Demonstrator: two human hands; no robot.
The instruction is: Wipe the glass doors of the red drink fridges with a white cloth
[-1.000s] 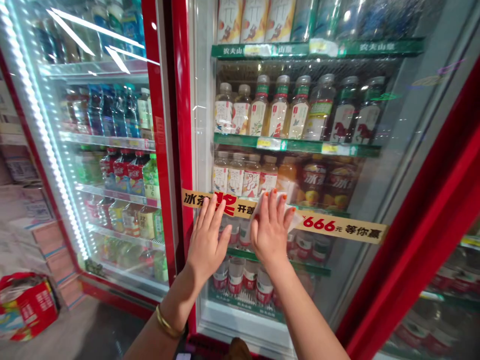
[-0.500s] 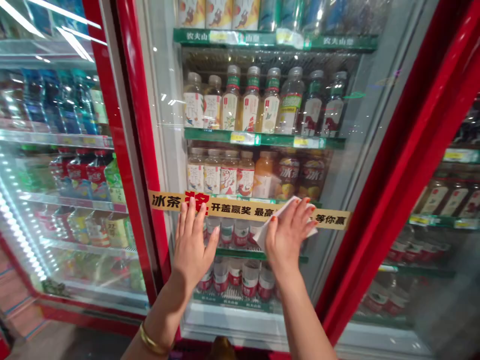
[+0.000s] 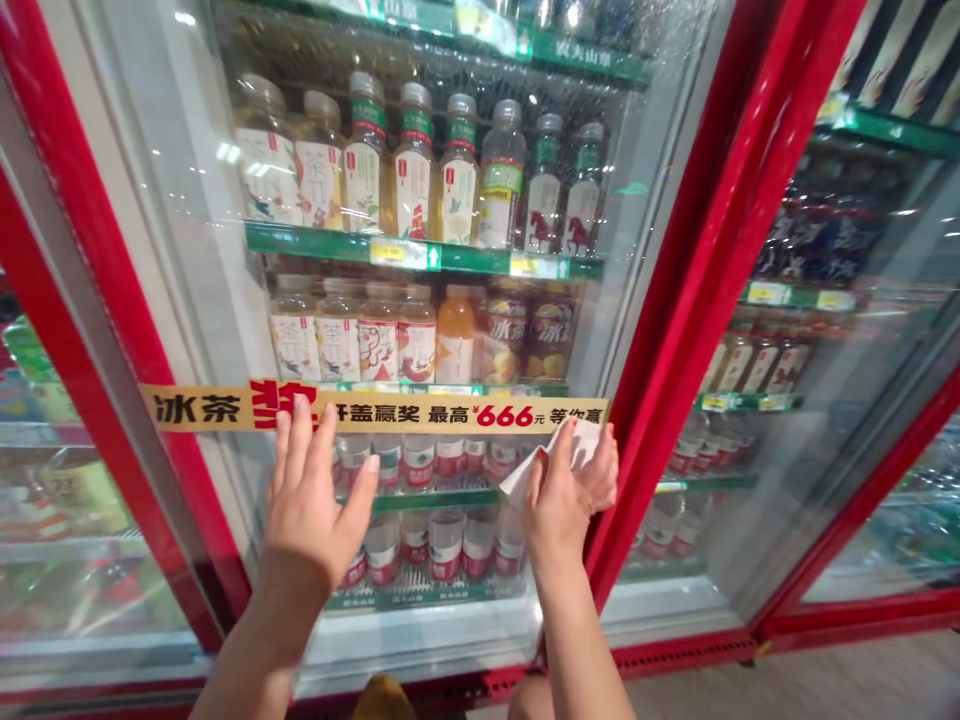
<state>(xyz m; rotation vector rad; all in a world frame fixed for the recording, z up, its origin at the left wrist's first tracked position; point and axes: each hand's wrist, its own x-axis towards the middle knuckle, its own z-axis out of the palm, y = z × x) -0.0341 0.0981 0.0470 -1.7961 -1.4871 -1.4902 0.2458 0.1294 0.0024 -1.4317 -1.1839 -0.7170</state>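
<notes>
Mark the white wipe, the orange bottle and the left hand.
White wipe (image 3: 520, 480), head view: lower-left corner.
Orange bottle (image 3: 456, 322), head view: body above the label.
Left hand (image 3: 309, 512), head view: back of the hand.

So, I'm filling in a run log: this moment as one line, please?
left hand: open, at lettered strip | right hand: holding white wipe, beside red frame

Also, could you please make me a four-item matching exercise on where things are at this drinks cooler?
1. left hand
2. white wipe
3. orange drink bottle
4. horse-label bottles

A. right end of their row
B. at the big red character on the banner strip
C. beside the dark iced-tea bottles
D. under the right hand

Pairs: 1-B, 2-D, 3-C, 4-A
</notes>
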